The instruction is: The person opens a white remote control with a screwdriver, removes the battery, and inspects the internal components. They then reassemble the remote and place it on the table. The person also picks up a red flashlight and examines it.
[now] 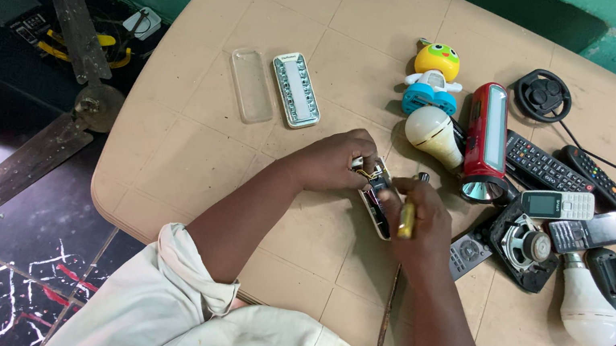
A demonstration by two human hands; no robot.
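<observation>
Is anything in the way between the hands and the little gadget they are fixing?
Nothing visible. The left hand already grips the small opened device on the table, and the right hand, holding a yellow-handled tool, is right against it. The LED bulb and red lantern lie off to the side.

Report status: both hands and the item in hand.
Left hand steadies small opened device on table. Right hand grips yellow-handled screwdriver at it. LED bulb close behind.

Beige table (pixel 229 153); red torch (pixel 486 139); yellow-blue toy (pixel 434 78).
</observation>
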